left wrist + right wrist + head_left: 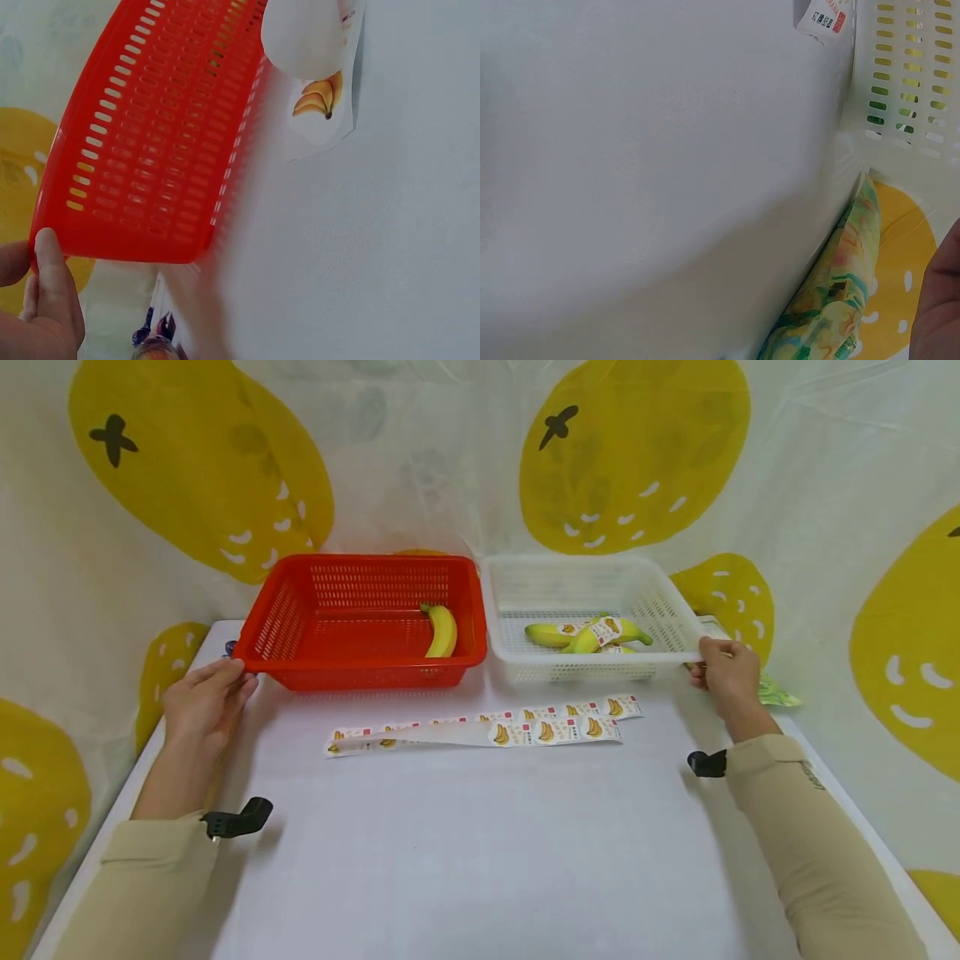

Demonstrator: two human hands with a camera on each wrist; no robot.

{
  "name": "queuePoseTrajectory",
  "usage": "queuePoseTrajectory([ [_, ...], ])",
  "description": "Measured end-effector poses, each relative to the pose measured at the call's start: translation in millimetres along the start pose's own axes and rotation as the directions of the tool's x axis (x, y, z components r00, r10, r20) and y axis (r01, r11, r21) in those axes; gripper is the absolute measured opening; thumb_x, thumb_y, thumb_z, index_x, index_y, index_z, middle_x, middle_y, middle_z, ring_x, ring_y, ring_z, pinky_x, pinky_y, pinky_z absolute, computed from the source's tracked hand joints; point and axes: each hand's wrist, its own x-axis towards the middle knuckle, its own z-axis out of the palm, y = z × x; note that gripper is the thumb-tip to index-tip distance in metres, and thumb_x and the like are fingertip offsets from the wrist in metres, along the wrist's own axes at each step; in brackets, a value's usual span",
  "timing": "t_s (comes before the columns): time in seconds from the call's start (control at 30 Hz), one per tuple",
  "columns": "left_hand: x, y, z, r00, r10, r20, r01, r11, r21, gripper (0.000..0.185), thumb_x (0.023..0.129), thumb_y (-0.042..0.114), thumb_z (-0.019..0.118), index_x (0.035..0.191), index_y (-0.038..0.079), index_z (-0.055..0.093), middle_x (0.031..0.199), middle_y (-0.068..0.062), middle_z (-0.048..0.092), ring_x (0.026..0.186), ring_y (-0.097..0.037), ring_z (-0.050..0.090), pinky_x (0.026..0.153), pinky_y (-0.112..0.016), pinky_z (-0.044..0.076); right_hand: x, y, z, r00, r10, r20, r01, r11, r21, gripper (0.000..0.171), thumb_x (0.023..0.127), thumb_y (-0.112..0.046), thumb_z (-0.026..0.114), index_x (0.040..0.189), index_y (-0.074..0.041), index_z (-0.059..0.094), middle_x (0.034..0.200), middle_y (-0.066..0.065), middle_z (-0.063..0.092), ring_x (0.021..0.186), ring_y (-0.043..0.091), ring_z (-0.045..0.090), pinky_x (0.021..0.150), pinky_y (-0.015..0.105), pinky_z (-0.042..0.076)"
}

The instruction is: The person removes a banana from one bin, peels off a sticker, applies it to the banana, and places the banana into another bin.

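Your left hand (pixel 204 700) touches the red basket's (pixel 300 610) corner, fingers relaxed. Your right hand (pixel 726 675) grips the white basket's (pixel 667 602) rim, fingers curled.

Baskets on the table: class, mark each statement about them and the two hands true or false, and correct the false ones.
1. The red basket holds one banana. True.
2. The white basket holds nothing. False: labelled bananas lie in it.
3. The left hand is at the red basket's outer front corner. True.
4. The right hand holds the sticker strip. False: it grips the white basket's right front corner; the strip lies on the table in front of the baskets.
5. The red basket stands to the right of the white one. False: it stands to the left.
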Motion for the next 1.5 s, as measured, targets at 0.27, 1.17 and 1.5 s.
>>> queuePoseTrajectory([
  [0.27,-1.7,-2.8,1.1,0.999,0.011,-0.033,-0.013,0.998,-0.056,0.039,0.080,0.023,0.086,0.116,0.023,0.074,0.106,0.008,0.074,0.085,-0.009,0.076,0.077,-0.019,0.059,2,-2,-2,0.999,-0.004,0.042,0.005,1.000,-0.030,0.023,0.101,-0.046,0.057,0.110,-0.026,0.050,0.075,-0.009,0.061,0.061,0.005,0.061,0.062,0.019,0.057],
  [1.17,-20.8,-36.8,41.4,0.996,0.094,-0.002,-0.093,0.984,-0.154,0.020,0.088,0.014,0.079,0.106,0.013,0.073,0.101,-0.001,0.070,0.075,-0.013,0.073,0.073,-0.021,0.059,-61,-145,159,0.722,-0.387,0.573,0.627,0.716,-0.307,0.072,0.098,-0.045,0.066,0.157,-0.016,0.036,0.157,0.019,0.043,0.125,0.038,0.063,0.109,0.049,0.050],
  [1.5,-33.5,-60.5,54.4,0.997,0.079,0.024,-0.075,0.989,-0.129,0.030,0.093,0.018,0.073,0.121,0.013,0.064,0.106,-0.002,0.068,0.084,-0.013,0.072,0.083,-0.021,0.059,-70,-121,243,0.683,-0.185,0.706,0.654,0.584,-0.480,0.073,0.095,-0.038,0.070,0.155,-0.013,0.037,0.153,0.012,0.047,0.129,0.029,0.051,0.108,0.047,0.051],
])
